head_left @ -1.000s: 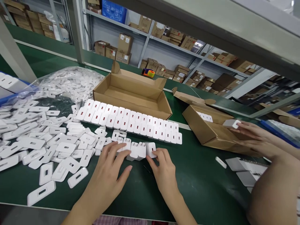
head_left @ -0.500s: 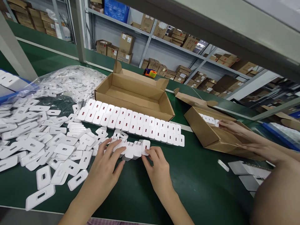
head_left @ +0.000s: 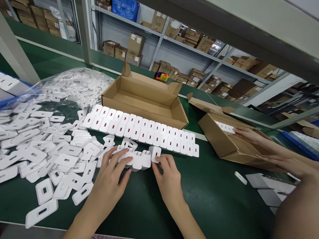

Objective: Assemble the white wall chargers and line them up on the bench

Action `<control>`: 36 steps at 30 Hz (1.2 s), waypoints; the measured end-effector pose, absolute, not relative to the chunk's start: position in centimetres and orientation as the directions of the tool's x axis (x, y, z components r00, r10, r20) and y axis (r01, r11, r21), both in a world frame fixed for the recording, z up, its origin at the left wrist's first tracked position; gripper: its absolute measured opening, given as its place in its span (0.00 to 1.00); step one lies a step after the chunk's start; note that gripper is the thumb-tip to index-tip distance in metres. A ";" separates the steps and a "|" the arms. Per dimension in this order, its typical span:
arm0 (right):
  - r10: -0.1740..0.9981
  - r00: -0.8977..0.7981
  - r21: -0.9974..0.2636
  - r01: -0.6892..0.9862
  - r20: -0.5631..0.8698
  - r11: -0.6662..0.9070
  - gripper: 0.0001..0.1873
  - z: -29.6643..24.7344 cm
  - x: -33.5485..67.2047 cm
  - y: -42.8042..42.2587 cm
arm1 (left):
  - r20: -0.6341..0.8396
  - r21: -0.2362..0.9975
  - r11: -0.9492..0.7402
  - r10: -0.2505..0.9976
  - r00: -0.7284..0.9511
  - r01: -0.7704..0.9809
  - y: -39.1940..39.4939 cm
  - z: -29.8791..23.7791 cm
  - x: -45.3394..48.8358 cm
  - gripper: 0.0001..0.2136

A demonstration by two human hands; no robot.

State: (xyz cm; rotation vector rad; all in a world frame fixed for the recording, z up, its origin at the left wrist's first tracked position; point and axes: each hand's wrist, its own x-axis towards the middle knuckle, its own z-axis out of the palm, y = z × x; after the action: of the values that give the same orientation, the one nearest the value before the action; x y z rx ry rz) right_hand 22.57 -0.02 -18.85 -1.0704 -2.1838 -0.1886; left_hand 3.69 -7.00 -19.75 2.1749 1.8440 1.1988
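My left hand [head_left: 111, 177] lies on a short row of white charger bodies [head_left: 139, 159] on the green table, fingers spread over its left end. My right hand [head_left: 167, 174] pinches the rightmost white charger [head_left: 156, 153] of that row between thumb and fingers. Just beyond them stand two long rows of white chargers with red ports [head_left: 142, 131]. Behind those rows sits an open cardboard box [head_left: 144, 99] with nothing in it.
Loose white plastic cover plates [head_left: 50, 149] spread over the left of the table, more in a clear bag [head_left: 74, 83]. On the right, another person's hands [head_left: 251, 136] rest on a second cardboard box [head_left: 224, 139] holding chargers. Shelves of cartons stand behind.
Both my hands have pushed the short row of chargers slightly away from me, toward the long rows. The other person's hands have settled lower on the right box.
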 end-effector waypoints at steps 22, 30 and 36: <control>0.624 -0.441 -0.116 0.750 0.646 0.651 0.10 -17.5 23.5 -1.0 | 0.203 0.830 -0.036 0.949 -0.241 0.556 -6.8 -19.7 3.4 0.27; 0.522 -0.574 -0.242 0.494 0.631 0.835 0.08 -17.4 21.3 -6.7 | 0.284 0.911 -0.067 0.819 -0.499 0.408 -7.8 -18.2 2.5 0.20; 0.448 -0.808 -0.199 0.402 0.383 0.894 0.24 -20.0 14.0 -10.2 | 0.131 0.790 -0.529 0.639 -0.758 -0.310 -12.6 -14.5 -1.1 0.15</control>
State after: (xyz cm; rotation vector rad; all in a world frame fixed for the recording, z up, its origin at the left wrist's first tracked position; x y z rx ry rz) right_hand 14.01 -10.20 -20.01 -0.6208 -2.6331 0.1505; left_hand -1.06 -12.64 -14.46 0.5562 1.0645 2.2784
